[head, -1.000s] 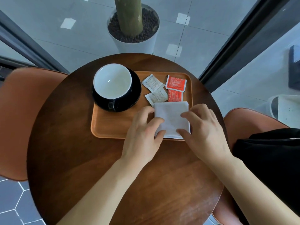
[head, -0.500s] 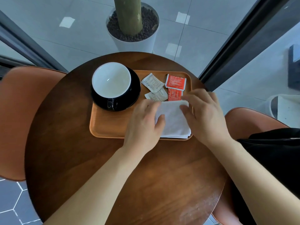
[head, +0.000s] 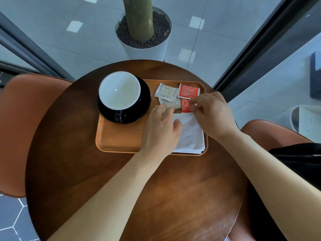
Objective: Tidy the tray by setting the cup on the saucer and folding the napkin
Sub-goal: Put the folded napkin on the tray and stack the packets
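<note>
While my cup (head: pixel 119 92) sits on its saucer (head: pixel 145 100) in the tray (head: pixel 119 138), my left hand (head: pixel 160 129) rests loosely curled on the folded napkin (head: pixel 190 134); my right fingers (head: pixel 193 102) pinch a red packet (head: pixel 186 106).

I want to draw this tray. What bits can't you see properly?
Head view only:
- Napkin: near-left part hidden under the left hand.
- Lower red packet: right edge covered by the right hand.
- Packet print: too small to read.
- Saucer: mostly hidden under the cup.

Packet (head: pixel 189 91) print too blurred
</note>
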